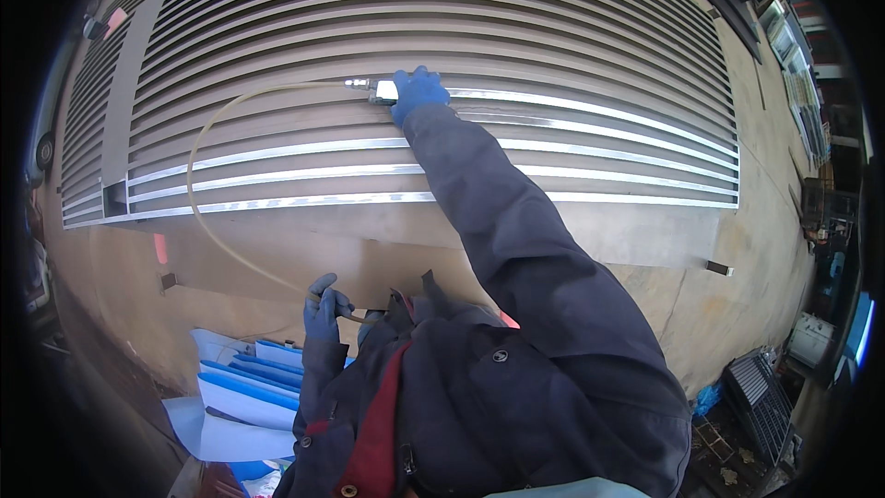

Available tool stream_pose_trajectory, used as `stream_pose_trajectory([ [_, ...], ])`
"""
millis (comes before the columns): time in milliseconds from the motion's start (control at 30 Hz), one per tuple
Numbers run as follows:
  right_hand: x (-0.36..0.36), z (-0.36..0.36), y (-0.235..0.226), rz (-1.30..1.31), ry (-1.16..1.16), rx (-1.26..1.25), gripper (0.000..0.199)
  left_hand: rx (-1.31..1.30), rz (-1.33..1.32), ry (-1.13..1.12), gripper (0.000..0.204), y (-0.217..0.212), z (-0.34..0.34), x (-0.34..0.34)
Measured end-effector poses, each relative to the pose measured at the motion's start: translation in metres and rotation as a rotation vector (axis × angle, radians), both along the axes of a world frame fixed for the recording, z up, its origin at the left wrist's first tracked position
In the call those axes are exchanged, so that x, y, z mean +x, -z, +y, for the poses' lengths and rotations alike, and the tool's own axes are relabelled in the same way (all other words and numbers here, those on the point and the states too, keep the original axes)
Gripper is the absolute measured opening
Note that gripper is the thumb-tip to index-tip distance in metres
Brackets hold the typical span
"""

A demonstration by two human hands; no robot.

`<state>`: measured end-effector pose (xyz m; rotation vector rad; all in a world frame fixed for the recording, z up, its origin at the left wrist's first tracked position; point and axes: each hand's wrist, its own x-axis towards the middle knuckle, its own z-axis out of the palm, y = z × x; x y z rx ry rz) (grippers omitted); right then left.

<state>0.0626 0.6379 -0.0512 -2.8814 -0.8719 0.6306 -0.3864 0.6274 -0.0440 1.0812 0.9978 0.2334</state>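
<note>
My right hand (419,94), in a blue glove, is closed on an air tool (384,92) and rests on the slats of a large louvred metal panel (118,106). A metal coupling (358,84) joins the tool to a thin yellowish air hose (210,124). The glove hides most of the tool, so its exact kind cannot be made out. The hose loops out over the left part of the panel and comes back toward me. Close to my body, my left hand (324,307), gloved too, grips the hose. The nearest slats look bright and shiny, the farther ones duller.
Blue and white sheets (247,397) are stacked at the lower left. Small brackets (719,268) stick out near the panel's front side. Framed pieces (797,74) lean along the right, with a dark grille (761,397) and clutter at the lower right.
</note>
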Motion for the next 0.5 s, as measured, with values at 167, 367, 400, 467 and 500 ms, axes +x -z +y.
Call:
stream_pose_trajectory([
  [167,0.044,-0.088,-0.003,-0.061,0.172,0.041,0.056,-0.056,0.014,0.102,0.030,-0.002,-0.011,0.020],
  [367,0.111,-0.210,-0.019,-0.185,0.383,-0.152,0.059,-0.108,0.044,0.203,0.032,-0.004,-0.023,0.039],
  [400,0.116,-0.221,-0.022,-0.186,0.402,-0.179,0.062,-0.105,0.061,0.212,0.033,-0.004,-0.023,0.040],
  [467,0.122,-0.230,-0.028,-0.135,0.363,-0.207,0.067,-0.090,0.083,0.225,0.033,-0.004,-0.023,0.039],
  [500,0.122,-0.230,-0.031,-0.115,0.346,-0.232,0.070,-0.075,0.089,0.229,0.033,-0.004,-0.022,0.039],
])
